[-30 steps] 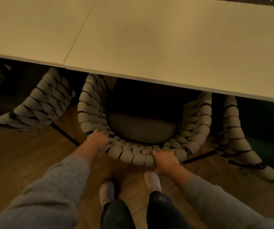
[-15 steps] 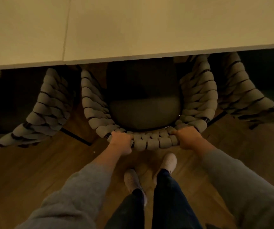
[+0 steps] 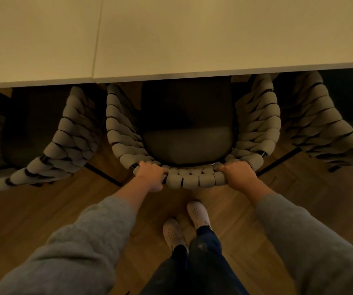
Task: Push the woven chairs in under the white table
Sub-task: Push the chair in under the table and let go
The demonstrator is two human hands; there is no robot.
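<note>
A woven chair [image 3: 192,179] with a thick grey rope back and a dark seat cushion stands straight in front of me, its seat partly under the white table [image 3: 171,35]. My left hand [image 3: 151,175] grips the left end of the chair's back rim. My right hand [image 3: 238,173] grips the right end of the same rim, fingers curled over the top. Both arms, in grey sleeves, stretch forward.
Another woven chair [image 3: 65,143] stands to the left and a third [image 3: 324,122] to the right, both partly under the table. The floor [image 3: 43,209] is wood. My feet in white shoes [image 3: 198,215] stand just behind the middle chair.
Both hands closed their grip on the chair's back rim. The chair now sits further under the table edge, and my view has come closer over it.
</note>
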